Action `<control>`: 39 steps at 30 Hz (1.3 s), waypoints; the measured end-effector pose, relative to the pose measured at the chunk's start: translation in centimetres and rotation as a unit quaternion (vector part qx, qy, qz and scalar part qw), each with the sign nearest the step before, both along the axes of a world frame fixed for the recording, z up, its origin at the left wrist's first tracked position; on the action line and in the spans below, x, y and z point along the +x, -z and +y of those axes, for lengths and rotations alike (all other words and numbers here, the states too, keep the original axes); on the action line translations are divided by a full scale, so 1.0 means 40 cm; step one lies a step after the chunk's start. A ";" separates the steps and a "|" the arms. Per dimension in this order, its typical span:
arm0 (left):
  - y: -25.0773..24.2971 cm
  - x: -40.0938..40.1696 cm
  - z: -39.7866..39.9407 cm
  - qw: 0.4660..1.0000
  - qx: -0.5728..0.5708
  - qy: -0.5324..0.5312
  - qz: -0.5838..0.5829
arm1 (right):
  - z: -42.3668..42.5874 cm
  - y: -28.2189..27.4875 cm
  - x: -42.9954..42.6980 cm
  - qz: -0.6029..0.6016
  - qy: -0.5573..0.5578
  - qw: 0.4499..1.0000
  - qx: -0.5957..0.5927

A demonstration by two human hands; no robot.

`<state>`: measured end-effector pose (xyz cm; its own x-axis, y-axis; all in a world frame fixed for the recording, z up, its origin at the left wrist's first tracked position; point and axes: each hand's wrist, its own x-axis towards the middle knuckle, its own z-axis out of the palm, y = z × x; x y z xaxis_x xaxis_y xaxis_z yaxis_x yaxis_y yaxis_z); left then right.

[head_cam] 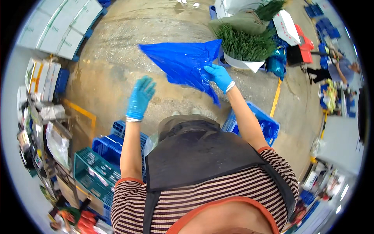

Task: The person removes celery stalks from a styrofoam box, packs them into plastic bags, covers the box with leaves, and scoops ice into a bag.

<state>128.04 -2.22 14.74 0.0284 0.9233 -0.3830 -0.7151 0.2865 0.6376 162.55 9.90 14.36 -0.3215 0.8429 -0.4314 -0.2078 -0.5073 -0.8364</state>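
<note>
My right hand (218, 76), in a blue glove, grips the near right edge of a blue plastic sheet or bag (187, 60). The plastic hangs spread out in the air over the floor, with one corner pointing far left and another trailing down beside the hand. My left hand (141, 96), gloved too, is raised to the left, apart from the plastic, fingers extended and holding nothing. A blue plastic crate (276, 130) with blue plastic inside stands below my right forearm, partly hidden by it.
Blue and green crates (83, 172) stand at lower left by a cluttered rack (43, 146). White boxes (60, 26) are stacked on blue pallets at upper left. Bundled green stalks (245, 44) stand at upper right. A person (340, 70) is farther right; others are at lower left.
</note>
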 end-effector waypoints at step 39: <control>0.284 -1.242 -0.738 0.742 -0.320 -0.589 0.001 | -0.101 0.271 -1.844 0.096 -0.297 0.890 -0.332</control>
<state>78.35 -31.75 3.37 -0.6553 -0.0645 -0.7526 -0.7085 -0.2929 0.6421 88.78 5.84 3.52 -0.7476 0.0799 -0.6593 0.1545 -0.9446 -0.2897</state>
